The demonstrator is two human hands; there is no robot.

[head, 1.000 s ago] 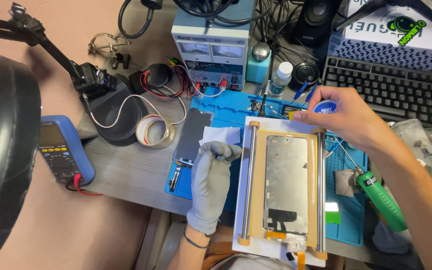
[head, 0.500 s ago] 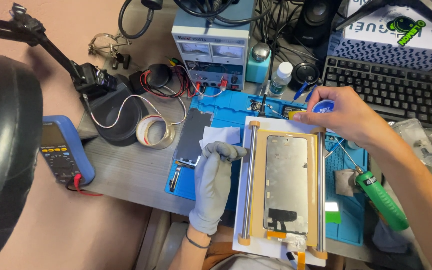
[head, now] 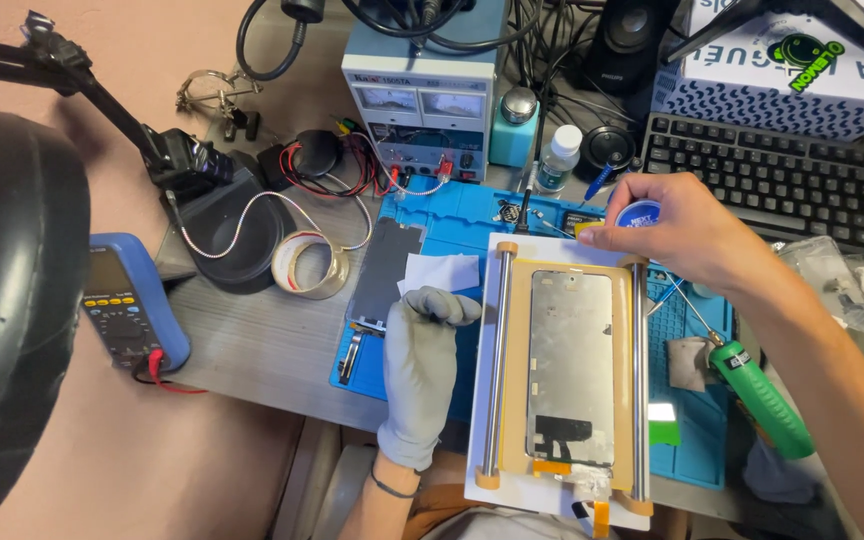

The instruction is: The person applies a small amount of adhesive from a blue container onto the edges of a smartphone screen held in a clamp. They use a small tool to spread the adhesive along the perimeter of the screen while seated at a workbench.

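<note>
Little has shifted: the small round blue tin [head: 642, 213] is still pinched by the bare right hand [head: 687, 238]; the grey-gloved left hand [head: 422, 350] is curled, apparently empty, beside the white rail-sided phone jig [head: 487, 480].

Electronics repair workbench: grey bench power supply with dials [head: 420, 110], blue handheld multimeter [head: 127, 300], blue silicone work mat [head: 457, 215], black keyboard [head: 782, 180], probably soldering gear.

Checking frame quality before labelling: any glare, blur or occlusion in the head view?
Head view: even, soft light with faint shadows; mild sheen on the metal phone frame and the steel rods; both hands, gloved left and bare right, are sharp; a dark, defocused round shape blocks the left edge; slight wide-angle bending towards the borders.
</note>
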